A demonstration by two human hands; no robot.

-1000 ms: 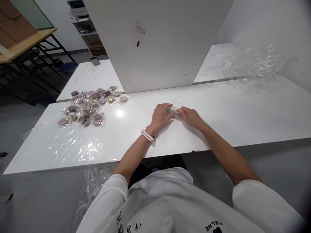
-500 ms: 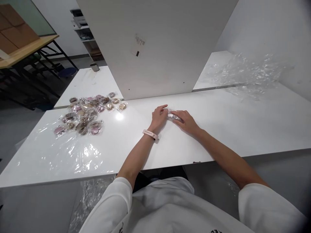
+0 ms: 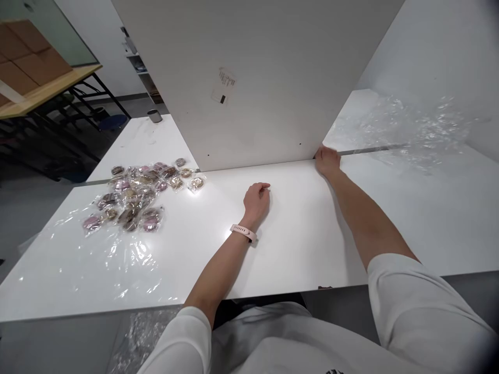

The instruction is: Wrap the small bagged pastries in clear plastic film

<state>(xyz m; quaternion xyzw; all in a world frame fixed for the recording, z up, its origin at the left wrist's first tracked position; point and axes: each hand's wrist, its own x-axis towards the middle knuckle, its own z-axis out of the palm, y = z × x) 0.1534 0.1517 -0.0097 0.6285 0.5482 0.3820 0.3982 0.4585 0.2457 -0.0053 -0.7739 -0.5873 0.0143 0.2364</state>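
My left hand (image 3: 257, 201) rests on the white table (image 3: 288, 228), its index finger stretched out and the others loosely bent. It holds nothing that I can see. My right hand (image 3: 328, 160) reaches to the lower right corner of the upright white panel (image 3: 253, 119). Its fingers are curled and point away from me, so whatever they hold is hidden. To the left of my left hand lies a pile of small round pieces in clear wrappers (image 3: 132, 195), some brown, some pinkish and some tan.
Clear plastic film (image 3: 424, 130) is heaped at the far right. More film (image 3: 132, 259) lies at the table's front left. A grey cup (image 3: 155, 116) stands behind, left of the panel. Cardboard boxes (image 3: 35, 57) sit on a wooden table.
My right hand has moved away from my left, forward and right to the panel's corner. The shiny wrapped piece between my hands is out of sight. My left hand has stayed nearly in place.
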